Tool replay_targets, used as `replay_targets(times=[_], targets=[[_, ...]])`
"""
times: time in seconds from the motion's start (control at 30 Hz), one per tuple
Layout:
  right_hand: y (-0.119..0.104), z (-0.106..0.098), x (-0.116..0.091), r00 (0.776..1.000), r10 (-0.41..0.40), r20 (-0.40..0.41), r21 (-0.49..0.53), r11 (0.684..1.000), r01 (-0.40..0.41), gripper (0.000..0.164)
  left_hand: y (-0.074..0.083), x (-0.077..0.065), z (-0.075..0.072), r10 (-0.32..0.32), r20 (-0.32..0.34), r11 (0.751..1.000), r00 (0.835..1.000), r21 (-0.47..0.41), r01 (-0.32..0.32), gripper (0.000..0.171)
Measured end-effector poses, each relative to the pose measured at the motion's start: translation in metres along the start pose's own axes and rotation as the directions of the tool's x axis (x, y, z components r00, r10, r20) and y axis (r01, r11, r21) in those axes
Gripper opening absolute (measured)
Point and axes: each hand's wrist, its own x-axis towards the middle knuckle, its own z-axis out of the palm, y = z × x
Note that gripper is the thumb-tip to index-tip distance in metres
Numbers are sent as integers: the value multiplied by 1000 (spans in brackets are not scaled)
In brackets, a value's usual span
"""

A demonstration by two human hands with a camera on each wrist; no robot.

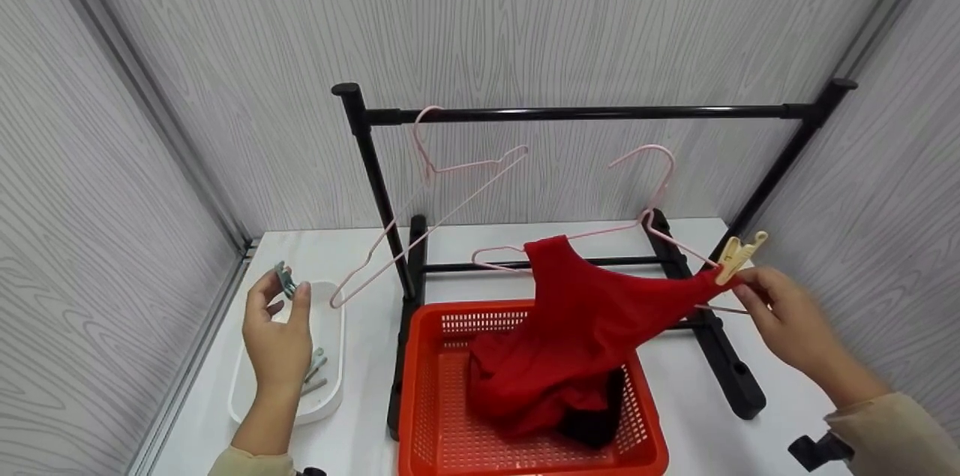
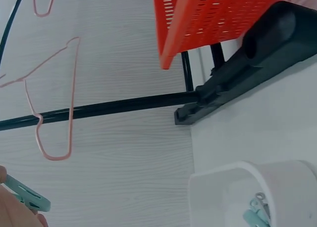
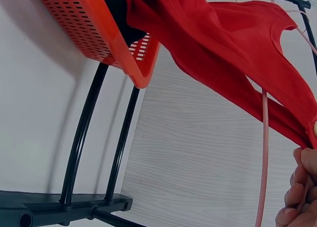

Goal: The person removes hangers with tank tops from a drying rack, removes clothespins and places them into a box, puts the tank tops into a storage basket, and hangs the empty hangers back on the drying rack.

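Observation:
My left hand (image 1: 277, 348) pinches a teal clothespin (image 1: 285, 279) between thumb and fingers, raised over a white tray (image 1: 339, 378). On the other side, my right hand (image 1: 791, 326) grips the end of a red tank top's shoulder strap, its fingers curled in the right wrist view. A yellow clothespin (image 1: 739, 257) sits at that strap, just beside the fingertips. The red tank top (image 1: 592, 311) stretches across a pink hanger (image 1: 664, 176), its other strap standing near the hanger's left arm. The lower part of the top drapes into a red basket (image 1: 656, 453).
A black rack (image 1: 585, 113) stands behind, with another pink hanger (image 1: 429, 138) hooked on its bar at left. Dark cloth (image 1: 592, 423) lies in the basket under the top. More teal clothespins (image 2: 257, 212) are in the white tray. Grey wood-grain panels surround the white table.

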Motion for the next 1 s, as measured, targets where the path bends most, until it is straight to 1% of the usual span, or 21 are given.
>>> replay_targets(times=[0.2,0.33,0.5,0.63,0.7,0.8,0.9,1.0], targets=[[0,0,-1,1000,13,6,8,1000,-13,10,-21,-11,-10,-53,32,995,998,81,50,49],[1,0,-2,1000,12,2,20,1000,-12,11,-35,-16,-17,-97,55,989,994,119,90,51],[3,0,-2,1000,-10,-16,29,1000,10,12,-55,-22,-22,-160,113,977,981,160,141,54],[1,-1,-1,1000,-6,-9,21,1000,6,11,-71,-26,-25,-181,174,964,968,225,140,54],[0,-1,-2,1000,6,1,15,1000,-6,10,-78,-27,-26,-194,208,955,959,265,136,54],[-1,-1,-2,1000,18,14,11,1000,-19,9,-84,-28,-27,-233,253,929,939,342,138,53],[-1,-1,-2,1000,18,15,14,1000,-18,10,-88,-28,-28,-284,286,895,915,421,147,54],[0,-1,-2,1000,15,12,15,1000,-15,10,-91,-28,-28,-330,323,864,887,481,147,54]])
